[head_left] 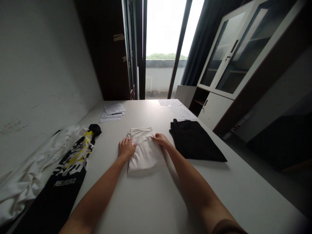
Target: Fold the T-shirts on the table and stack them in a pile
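Note:
A folded white cloth [145, 152] lies flat on the white table [146, 198], roughly in the middle. My left hand [127, 148] rests on its left edge with the fingers spread. At the cloth's upper right edge, my right hand [161, 139] has its thumb and fingers pinched together on the fabric. Light creases run across the cloth between my hands. To the right of my right hand lies a folded black garment [195, 139], which neither hand touches.
Along the left side lie a black garment with yellow and white print [70, 169] and a crumpled white garment [44, 159]. Papers [113, 110] sit at the back left, and more sheets [179, 110] at the back right. A wall [48, 81] borders the left.

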`<state>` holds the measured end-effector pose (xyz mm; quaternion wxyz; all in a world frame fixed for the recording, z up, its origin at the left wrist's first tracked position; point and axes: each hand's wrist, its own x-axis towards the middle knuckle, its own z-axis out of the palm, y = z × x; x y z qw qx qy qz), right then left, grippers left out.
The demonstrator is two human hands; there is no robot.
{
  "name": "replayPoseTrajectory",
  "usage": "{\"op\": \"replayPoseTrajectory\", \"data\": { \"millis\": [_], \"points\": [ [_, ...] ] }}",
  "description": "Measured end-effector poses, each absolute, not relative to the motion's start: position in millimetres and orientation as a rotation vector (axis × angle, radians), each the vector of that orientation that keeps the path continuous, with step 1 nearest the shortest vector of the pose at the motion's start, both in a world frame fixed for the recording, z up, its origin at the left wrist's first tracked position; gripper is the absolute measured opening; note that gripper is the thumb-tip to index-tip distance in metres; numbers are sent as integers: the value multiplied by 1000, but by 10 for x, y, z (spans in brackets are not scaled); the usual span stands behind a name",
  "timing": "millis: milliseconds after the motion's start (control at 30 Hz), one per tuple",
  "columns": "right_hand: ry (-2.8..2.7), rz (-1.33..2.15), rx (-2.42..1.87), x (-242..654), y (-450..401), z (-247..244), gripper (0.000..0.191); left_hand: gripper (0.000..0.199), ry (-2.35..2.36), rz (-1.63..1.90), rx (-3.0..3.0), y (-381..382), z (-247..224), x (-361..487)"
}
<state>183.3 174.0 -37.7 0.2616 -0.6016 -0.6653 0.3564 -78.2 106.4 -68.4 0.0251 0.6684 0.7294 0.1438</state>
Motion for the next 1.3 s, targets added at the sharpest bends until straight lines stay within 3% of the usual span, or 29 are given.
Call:
{"op": "replayPoseTrajectory", "data": {
  "millis": [267, 533, 767, 867, 1100, 1300],
  "points": [
    [-1565, 1004, -1605, 1810, 1673, -300, 37, 56, 2262, 443, 2055, 1059, -654, -774],
    [-1389, 1533, -1453, 1803, 1615, -274, 39, 56, 2268, 475, 2078, 1073, -691, -776],
    [-1266, 1494, -1496, 1753, 1623, -275, 48, 56, 2258, 462, 2081, 1051, -650, -766],
    [-1253, 1568, -1461, 1753, 1631, -291, 42, 55, 2256, 446, 2073, 1037, -616, -760],
    [-1457, 1147, -1518, 1746, 1650, -383, 33, 56, 2267, 444, 2074, 1033, -598, -746],
    [-1515, 984, -1579, 1788, 1702, -411, 30, 55, 2270, 451, 2069, 1049, -622, -752]
  ]
}}
